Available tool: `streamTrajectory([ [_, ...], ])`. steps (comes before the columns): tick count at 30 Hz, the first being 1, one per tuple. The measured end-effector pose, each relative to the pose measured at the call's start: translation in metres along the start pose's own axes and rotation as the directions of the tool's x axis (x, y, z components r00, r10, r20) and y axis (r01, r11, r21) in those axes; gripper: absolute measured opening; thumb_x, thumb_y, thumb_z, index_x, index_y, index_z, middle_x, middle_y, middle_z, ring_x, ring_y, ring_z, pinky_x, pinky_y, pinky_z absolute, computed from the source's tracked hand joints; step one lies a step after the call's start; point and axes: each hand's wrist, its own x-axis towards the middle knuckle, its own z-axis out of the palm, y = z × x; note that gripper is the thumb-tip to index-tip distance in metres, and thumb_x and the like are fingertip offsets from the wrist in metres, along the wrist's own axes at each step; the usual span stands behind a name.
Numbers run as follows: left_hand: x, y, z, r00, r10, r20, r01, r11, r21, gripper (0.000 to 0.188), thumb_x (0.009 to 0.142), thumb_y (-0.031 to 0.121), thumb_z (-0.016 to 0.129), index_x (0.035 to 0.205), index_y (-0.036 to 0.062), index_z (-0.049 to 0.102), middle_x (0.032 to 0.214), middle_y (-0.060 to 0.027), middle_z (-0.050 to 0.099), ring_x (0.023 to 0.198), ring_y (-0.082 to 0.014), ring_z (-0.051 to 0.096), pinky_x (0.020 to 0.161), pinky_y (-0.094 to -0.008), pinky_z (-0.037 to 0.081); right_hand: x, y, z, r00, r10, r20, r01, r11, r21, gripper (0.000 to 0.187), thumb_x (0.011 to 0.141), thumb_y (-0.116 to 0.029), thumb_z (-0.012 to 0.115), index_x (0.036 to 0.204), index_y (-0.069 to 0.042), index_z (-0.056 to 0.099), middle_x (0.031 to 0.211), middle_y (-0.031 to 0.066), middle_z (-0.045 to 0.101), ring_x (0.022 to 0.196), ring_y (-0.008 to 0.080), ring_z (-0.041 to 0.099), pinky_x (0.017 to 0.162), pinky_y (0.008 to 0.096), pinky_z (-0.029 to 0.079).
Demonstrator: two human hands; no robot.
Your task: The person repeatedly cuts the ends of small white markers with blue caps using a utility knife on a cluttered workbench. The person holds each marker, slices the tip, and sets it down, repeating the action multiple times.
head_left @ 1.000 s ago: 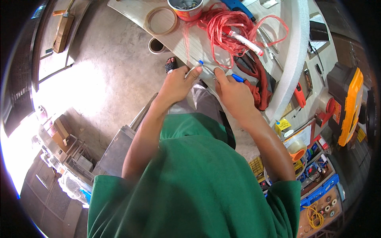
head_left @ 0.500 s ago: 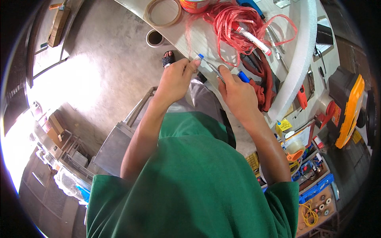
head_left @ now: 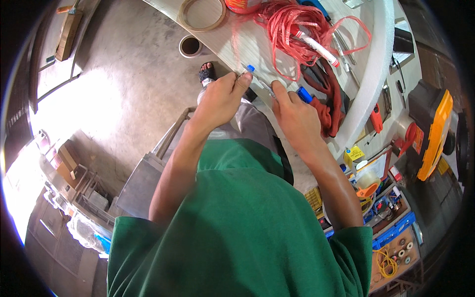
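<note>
My left hand (head_left: 223, 96) is closed, thumb and fingers pinching a small pale piece with a blue end (head_left: 251, 68). Just right of it, my right hand (head_left: 298, 114) closes on a slim silvery tool (head_left: 267, 88), which points toward the blue-ended piece. Most of that tool is hidden in the fingers, so its kind does not show. A blue cap-like cylinder (head_left: 304, 94) sits right beside my right fingers; I cannot tell whether the hand holds it. Both hands are over the table's near edge.
On the table (head_left: 230, 47) lie a tape roll (head_left: 184, 14), tangled red plastic twine (head_left: 282, 32), a white-and-red marker (head_left: 319, 48) and a dark red cloth (head_left: 330, 106). A white foam strip (head_left: 370, 74) curves along the right. A cup-like container (head_left: 190, 47) stands below the table edge.
The blue end in my left hand has shifted slightly, and less of the silvery tool shows between my hands. My right hand has barely moved.
</note>
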Motion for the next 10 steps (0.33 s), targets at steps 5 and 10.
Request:
streamTrajectory([
  [5, -0.001, 0.006, -0.008, 0.993, -0.065, 0.099, 0.056, 0.994, 0.089, 0.049, 0.105, 0.045, 0.060, 0.105, -0.0033, 0.069, 0.089, -0.0216, 0.069, 0.088, -0.0306, 0.069, 0.081, -0.0434, 0.051, -0.001, -0.001, 0.000, 1.000, 0.009, 0.018, -0.008, 1.000, -0.013, 0.036, 0.098, -0.019, 0.067, 0.132, -0.015, 0.054, 0.084, 0.0124, 0.066, 0.066, 0.0361, 0.069, 0.055, 0.0469, 0.057],
  [10, -0.003, 0.014, -0.014, 0.985, -0.077, 0.151, 0.056, 0.989, 0.138, 0.055, 0.099, 0.052, 0.067, 0.112, -0.0022, 0.069, 0.096, -0.0235, 0.071, 0.093, -0.0352, 0.070, 0.085, -0.0440, 0.052, -0.001, -0.002, -0.001, 1.000, 0.009, 0.012, -0.009, 1.000, -0.017, 0.038, 0.098, -0.019, 0.066, 0.133, -0.014, 0.053, 0.085, 0.0124, 0.067, 0.069, 0.0362, 0.070, 0.057, 0.0477, 0.058],
])
